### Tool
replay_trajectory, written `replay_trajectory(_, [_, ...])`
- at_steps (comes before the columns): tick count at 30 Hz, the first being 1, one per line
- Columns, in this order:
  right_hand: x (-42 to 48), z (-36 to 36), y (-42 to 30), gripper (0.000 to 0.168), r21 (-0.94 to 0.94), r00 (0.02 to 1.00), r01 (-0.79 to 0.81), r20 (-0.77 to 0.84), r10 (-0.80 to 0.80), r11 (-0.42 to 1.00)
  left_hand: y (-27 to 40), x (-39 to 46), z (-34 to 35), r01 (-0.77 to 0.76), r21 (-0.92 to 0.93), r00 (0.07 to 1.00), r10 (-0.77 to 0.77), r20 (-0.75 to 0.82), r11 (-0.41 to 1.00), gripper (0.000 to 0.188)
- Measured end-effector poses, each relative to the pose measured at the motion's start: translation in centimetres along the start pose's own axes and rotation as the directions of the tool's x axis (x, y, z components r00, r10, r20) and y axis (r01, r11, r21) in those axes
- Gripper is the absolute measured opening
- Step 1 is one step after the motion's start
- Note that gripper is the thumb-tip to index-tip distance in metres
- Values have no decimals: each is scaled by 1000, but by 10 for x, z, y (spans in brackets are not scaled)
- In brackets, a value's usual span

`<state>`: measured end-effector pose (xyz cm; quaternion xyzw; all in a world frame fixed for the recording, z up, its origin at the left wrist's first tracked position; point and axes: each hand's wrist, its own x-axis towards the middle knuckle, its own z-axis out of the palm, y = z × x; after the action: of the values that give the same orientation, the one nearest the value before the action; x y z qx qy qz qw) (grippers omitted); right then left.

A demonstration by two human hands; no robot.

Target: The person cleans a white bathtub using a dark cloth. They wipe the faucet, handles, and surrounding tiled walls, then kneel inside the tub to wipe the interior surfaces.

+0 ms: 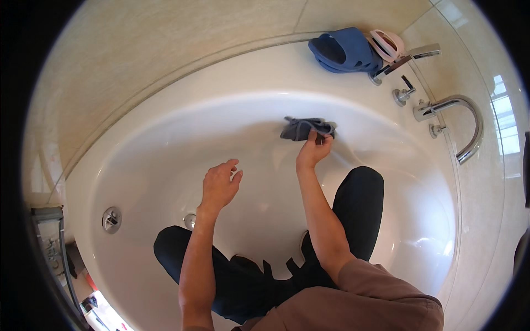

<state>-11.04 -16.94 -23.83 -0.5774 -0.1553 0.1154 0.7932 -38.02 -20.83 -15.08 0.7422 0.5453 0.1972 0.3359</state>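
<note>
A folded dark grey cloth (pixel 304 129) lies against the far inner wall of a white bathtub (pixel 265 202). My right hand (pixel 313 151) grips its lower right edge between thumb and fingers. To the left, my left hand (pixel 221 182) hovers over the tub with nothing in it, its fingers loosely curled and a little apart. My knees are bent, one on each side, inside the tub.
Blue slippers (pixel 345 51) and a pink slipper (pixel 387 45) rest on the tub's back right ledge. Beside them rise a chrome hand shower (pixel 403 62), a lever handle (pixel 403 91) and a curved spout (pixel 476 124). A round overflow fitting (pixel 112 220) and a drain (pixel 190 221) are at left.
</note>
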Motion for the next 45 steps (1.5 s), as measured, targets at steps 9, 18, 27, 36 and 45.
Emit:
replay_trajectory(9, [-40,39,-18,20,-239,999,42,2,-42,970,-6,-24,-22,42,97,999,-39,-35,994,29])
replay_trajectory(18, [-164,131,-55,19,-32,921,266,303,-244,964,-22,-41,-49,327,-24,898,-319,-304,945,26])
replay_trajectory(27, [-266,163,-68,18,24,654,390,697,-295,921,-39,-38,-86,-152,-778,383,-689,-615,610,14])
replay_trajectory(36, [-121,43,35,20,-234,828,397,510,-236,887,-34,-41,-93,-54,-933,537,-777,-328,357,31])
replay_trajectory(45, [-139,41,96,45,-573,902,-408,-129,413,711,-36,-65,-65,368,-757,811,-584,-23,541,32])
